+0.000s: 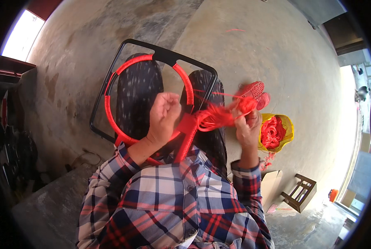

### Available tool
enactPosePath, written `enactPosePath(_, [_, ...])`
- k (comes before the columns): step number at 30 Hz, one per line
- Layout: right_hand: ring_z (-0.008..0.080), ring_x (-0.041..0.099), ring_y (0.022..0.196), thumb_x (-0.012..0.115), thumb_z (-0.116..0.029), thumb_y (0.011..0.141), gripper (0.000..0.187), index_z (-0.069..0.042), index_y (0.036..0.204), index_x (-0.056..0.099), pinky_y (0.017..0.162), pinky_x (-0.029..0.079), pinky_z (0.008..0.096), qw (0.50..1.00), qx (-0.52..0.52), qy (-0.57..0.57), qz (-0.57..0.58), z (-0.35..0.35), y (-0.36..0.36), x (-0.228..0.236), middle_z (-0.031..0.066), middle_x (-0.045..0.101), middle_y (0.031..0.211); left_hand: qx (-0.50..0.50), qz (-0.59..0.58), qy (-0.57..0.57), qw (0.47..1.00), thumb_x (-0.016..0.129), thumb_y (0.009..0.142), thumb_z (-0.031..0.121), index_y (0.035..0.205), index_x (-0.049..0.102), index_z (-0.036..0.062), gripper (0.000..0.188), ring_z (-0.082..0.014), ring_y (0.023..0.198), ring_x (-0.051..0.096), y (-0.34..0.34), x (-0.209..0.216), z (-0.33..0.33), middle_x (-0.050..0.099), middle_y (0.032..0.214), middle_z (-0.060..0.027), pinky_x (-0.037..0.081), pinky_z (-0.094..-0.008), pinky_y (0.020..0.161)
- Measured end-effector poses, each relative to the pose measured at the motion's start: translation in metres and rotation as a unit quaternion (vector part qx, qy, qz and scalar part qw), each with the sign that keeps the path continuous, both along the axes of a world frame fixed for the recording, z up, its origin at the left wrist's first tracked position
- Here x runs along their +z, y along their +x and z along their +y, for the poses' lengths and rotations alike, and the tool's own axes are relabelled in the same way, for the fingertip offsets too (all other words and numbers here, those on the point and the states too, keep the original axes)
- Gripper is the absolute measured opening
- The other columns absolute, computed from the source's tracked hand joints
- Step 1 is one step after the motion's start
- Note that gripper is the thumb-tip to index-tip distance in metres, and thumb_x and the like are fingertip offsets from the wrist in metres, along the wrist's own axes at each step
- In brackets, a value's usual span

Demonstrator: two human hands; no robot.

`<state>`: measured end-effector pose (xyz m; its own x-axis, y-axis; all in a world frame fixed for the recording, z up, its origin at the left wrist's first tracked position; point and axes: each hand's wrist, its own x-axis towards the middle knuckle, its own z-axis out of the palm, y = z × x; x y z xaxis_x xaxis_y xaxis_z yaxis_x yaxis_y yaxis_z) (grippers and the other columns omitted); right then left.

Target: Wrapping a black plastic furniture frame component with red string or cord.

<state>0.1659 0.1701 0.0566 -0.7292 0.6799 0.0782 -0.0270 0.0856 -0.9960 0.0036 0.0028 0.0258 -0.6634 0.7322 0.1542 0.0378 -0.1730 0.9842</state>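
A black metal frame lies across my lap, with a round ring inside it wrapped mostly in red cord. Over the ring's right part my left hand is raised with its fingers curled in; whether anything is pinched there I cannot make out. My right hand, off the frame's right side, is closed on a loose bundle of red cord, blurred by motion. Near my waist, a red-wrapped bar slants down from the ring. Thin red strands stretch between bundle and ring.
On the floor to the right stands a yellow bag full of red cord. Red shoes lie beyond it. A small wooden stool and a cardboard piece are nearer me. Dark clutter sits at the left.
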Motion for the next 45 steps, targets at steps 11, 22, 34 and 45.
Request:
enactPosePath(11, [0.0174, 0.058, 0.074, 0.057, -0.019, 0.080, 0.017, -0.002, 0.084, 0.060, 0.072, 0.049, 0.0304, 0.882, -0.129, -0.405, 0.202, 0.067, 0.164, -0.053, 0.0071, 0.060, 0.077, -0.062, -0.442, -0.090, 0.890, 0.041, 0.097, 0.033, 0.122, 0.046, 0.0105, 0.034, -0.0106, 0.072, 0.057, -0.002, 0.016, 0.011, 0.059, 0.087, -0.0052, 0.046, -0.0230, 0.063])
enactPosePath(22, [0.0045, 0.045, 0.056, 0.060, -0.014, 0.087, 0.011, -0.004, 0.090, 0.064, 0.051, 0.039, 0.0237, 0.968, -0.039, -0.241, -0.064, -0.006, 0.040, -0.043, -0.0054, 0.050, 0.065, -0.072, -0.410, -0.136, 0.899, 0.043, 0.089, 0.016, 0.116, 0.050, 0.0052, 0.031, -0.0181, 0.082, 0.062, -0.005, -0.001, 0.007, 0.062, 0.096, -0.0094, 0.052, -0.0325, 0.077])
enactPosePath(34, [0.0121, 0.048, 0.045, 0.065, -0.011, 0.083, 0.016, -0.008, 0.075, 0.052, 0.045, 0.036, 0.0239, 0.954, -0.076, -0.280, -0.079, -0.022, 0.069, -0.056, 0.0039, 0.053, 0.055, -0.115, -0.532, -0.115, 0.831, 0.043, 0.079, 0.003, 0.089, 0.052, 0.0019, 0.014, -0.0193, 0.078, 0.064, -0.008, -0.005, 0.011, 0.062, 0.087, -0.0092, 0.053, -0.0346, 0.077])
enactPosePath(45, [0.0069, 0.045, 0.060, 0.065, -0.007, 0.080, 0.010, -0.006, 0.081, 0.055, 0.058, 0.038, 0.0228, 0.940, -0.083, -0.246, -0.223, -0.021, 0.077, -0.096, -0.0024, 0.051, 0.066, -0.186, -0.552, -0.072, 0.810, 0.045, 0.074, 0.003, 0.089, 0.053, 0.0047, 0.017, -0.0190, 0.077, 0.060, -0.008, -0.003, 0.009, 0.058, 0.084, -0.0065, 0.052, -0.0343, 0.075])
